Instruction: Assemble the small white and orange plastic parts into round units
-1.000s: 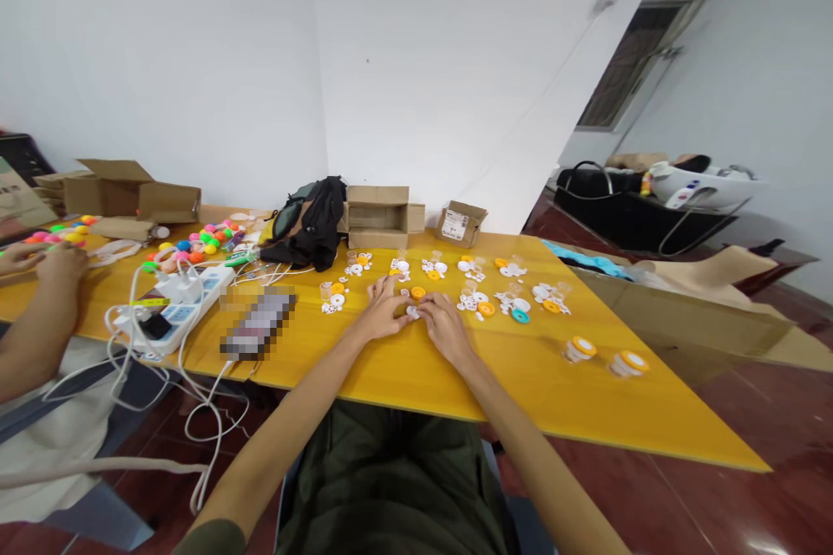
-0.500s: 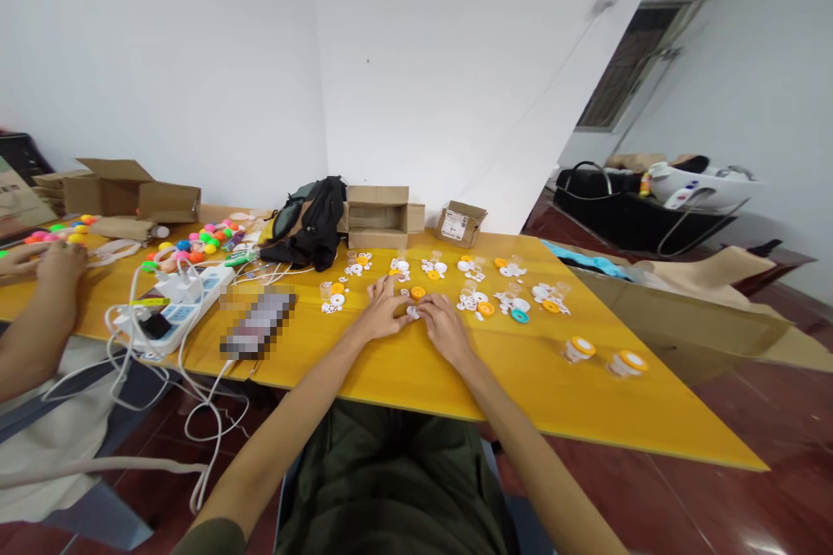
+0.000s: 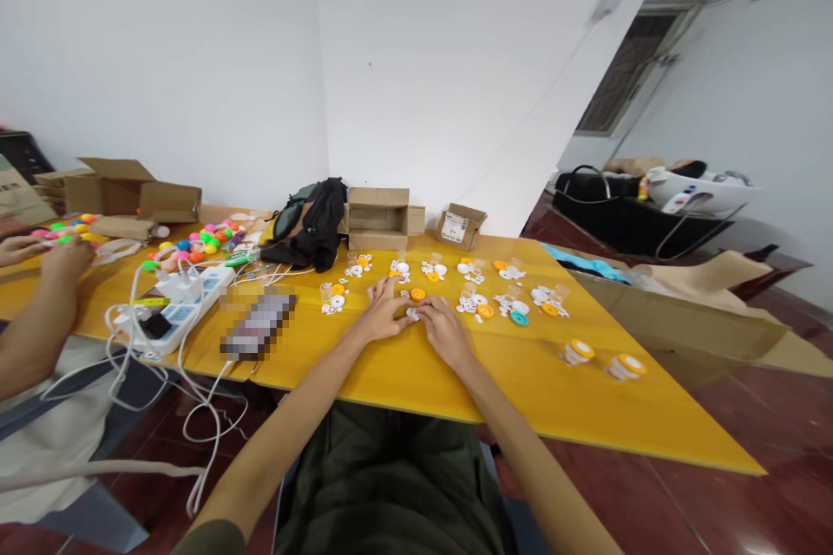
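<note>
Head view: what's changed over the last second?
Little. The co-worker's nearer hand, at the far left, moved slightly right. No visible grasp or release by the wearer. Unchanged: left hand and right hand together at a small whitish piece; the coloured balls by the power strip and the two orange-lidded cups stayed put.

The left sleeve point(image 3: 212, 538) is dark olive green. The lap garment point(image 3: 396, 486) is dark green fabric with visible creases. Both forearms point(image 3: 312, 403) and hands point(image 3: 383, 315) are bare.

Co-worker's near hand point(image 3: 70, 255) shifted slightly rightward, beside colored balls point(image 3: 84, 228).
</note>
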Action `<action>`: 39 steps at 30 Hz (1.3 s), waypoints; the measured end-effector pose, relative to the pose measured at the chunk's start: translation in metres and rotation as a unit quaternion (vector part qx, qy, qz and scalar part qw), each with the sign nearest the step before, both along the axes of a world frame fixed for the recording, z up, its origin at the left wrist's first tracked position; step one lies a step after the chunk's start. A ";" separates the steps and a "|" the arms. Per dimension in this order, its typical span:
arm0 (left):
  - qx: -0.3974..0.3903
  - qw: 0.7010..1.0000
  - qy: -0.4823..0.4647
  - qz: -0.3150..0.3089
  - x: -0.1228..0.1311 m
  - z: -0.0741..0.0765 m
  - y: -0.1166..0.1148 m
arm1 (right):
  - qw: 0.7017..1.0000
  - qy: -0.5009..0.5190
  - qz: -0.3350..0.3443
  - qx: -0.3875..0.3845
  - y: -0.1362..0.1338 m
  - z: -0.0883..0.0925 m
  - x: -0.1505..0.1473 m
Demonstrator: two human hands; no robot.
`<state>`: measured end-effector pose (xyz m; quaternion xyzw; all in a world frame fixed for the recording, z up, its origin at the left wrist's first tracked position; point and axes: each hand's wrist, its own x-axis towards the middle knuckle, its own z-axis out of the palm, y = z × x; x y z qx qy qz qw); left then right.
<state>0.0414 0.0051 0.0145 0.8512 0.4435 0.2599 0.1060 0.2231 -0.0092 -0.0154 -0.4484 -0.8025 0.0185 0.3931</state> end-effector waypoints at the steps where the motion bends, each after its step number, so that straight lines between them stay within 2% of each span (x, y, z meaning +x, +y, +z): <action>1: 0.000 1.000 0.000 0.000 0.000 0.000 0.000 | 1.000 -0.003 0.000 0.001 0.000 0.000 0.000; 10: -0.011 1.000 0.010 0.000 0.000 0.003 -0.001 | 1.000 -0.020 -0.002 -0.006 -0.002 0.004 -0.001; 19: 0.003 1.000 -0.006 -0.005 -0.001 -0.002 0.002 | 0.998 0.051 -0.004 -0.033 0.002 0.000 -0.002; 29: -0.013 1.000 0.009 0.004 0.000 0.002 0.000 | 0.983 0.151 -0.021 -0.102 0.012 -0.004 -0.004; 39: -0.015 1.000 0.001 0.002 0.000 0.002 0.000 | 0.979 0.167 -0.029 -0.110 0.013 -0.005 -0.005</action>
